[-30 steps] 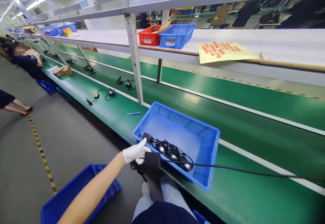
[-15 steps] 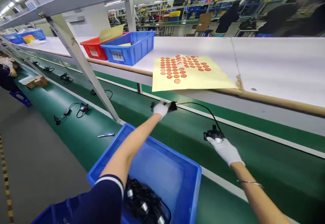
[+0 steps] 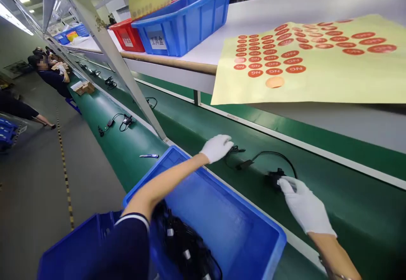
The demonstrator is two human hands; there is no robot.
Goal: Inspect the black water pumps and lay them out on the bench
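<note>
My right hand (image 3: 306,206), in a white glove, pinches the edge of a black corded device (image 3: 273,179), slightly blurred, low over the green conveyor belt. From it a black cable (image 3: 279,154) arcs left to a small flat black box (image 3: 244,164) lying on the belt. My left hand (image 3: 217,148), also gloved, is beside the cable's coiled end (image 3: 234,150), fingers stretched out over it; whether they still touch it is unclear. Below my left arm, a blue bin (image 3: 218,212) contains a heap of black corded devices (image 3: 187,246).
A yellow sheet of red stickers (image 3: 253,89) overhangs the shelf edge. Blue (image 3: 190,30) and red (image 3: 128,37) bins stand on that shelf. A slanted metal post (image 3: 117,60) rises at left. A utility knife (image 3: 149,156) and another corded device (image 3: 127,121) lie leftward. People are farther off.
My left hand has lowered the small box and coiled cable end onto the belt and loosened from them. My right hand has brought its device lower. The view has swung left and closer.
</note>
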